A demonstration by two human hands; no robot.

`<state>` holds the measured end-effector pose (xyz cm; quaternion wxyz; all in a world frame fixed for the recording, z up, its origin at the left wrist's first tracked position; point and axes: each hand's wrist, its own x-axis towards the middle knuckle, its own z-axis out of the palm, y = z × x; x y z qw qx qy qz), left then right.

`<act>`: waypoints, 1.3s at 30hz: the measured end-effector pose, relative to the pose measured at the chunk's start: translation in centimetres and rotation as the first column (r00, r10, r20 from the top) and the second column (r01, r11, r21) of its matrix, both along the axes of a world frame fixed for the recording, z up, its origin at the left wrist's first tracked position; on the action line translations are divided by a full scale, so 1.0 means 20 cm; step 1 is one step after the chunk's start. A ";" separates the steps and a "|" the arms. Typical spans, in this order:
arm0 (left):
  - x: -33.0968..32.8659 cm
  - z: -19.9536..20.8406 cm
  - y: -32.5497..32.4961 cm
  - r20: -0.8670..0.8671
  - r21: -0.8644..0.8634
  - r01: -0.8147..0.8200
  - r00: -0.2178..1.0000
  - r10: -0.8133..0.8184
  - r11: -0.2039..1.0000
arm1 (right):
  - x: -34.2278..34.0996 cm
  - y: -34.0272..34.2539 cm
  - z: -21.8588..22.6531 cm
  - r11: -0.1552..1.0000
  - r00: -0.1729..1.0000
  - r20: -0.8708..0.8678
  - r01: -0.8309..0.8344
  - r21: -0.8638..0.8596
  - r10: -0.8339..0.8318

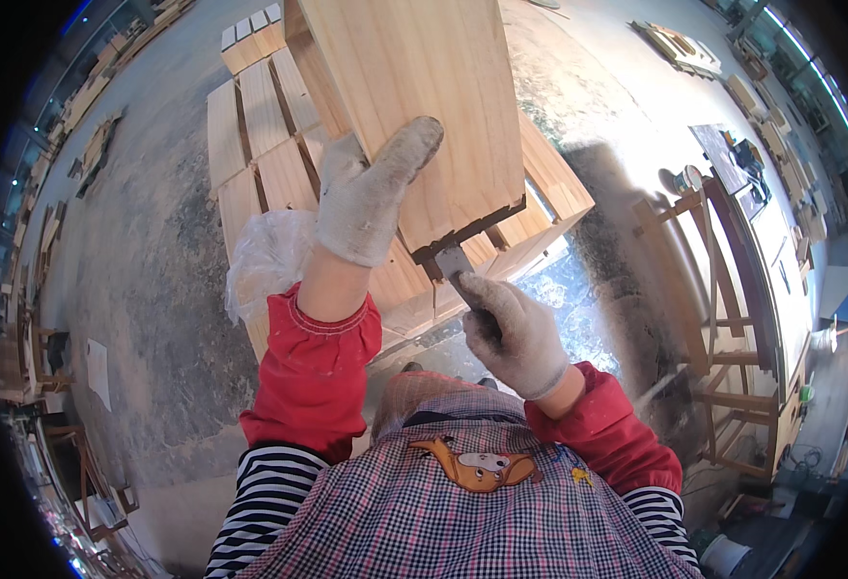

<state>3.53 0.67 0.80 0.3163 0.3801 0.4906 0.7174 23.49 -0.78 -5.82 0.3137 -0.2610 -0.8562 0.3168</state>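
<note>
A pale wooden box [433, 106] is tilted up in front of me, its smooth broad side facing me. My left hand [366, 198], in a dusty white glove, grips its left edge, the thumb lying across the broad side and the other fingers mostly hidden. Along the box's near end runs a jagged dark edge [482, 230]. Against the left part of that edge rests the flat blade of a putty knife [453, 262]. My gloved right hand [515, 333] is closed around its handle, which is largely covered by the fingers.
Below and behind the box stand several stacked wooden boxes [267, 106]. A clear plastic bag [267, 261] hangs at their left side. To the right is a workbench [776, 280] with wooden legs and tools on top. White paper [98, 374] lies on the dusty floor at left.
</note>
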 end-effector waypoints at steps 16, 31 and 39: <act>-0.04 -0.02 0.00 -0.137 0.049 0.046 0.990 -0.039 0.998 | 0.02 0.01 0.03 0.987 0.991 0.040 -0.128 0.098 0.125; -0.02 -0.01 -0.01 0.038 0.012 0.104 0.994 -0.104 0.995 | 0.03 0.19 0.48 0.847 0.732 0.680 -0.329 0.418 -0.052; -0.01 0.01 -0.03 0.024 -0.018 0.135 0.991 -0.135 0.991 | 0.17 0.33 0.51 0.830 0.702 0.694 -0.285 0.480 -0.161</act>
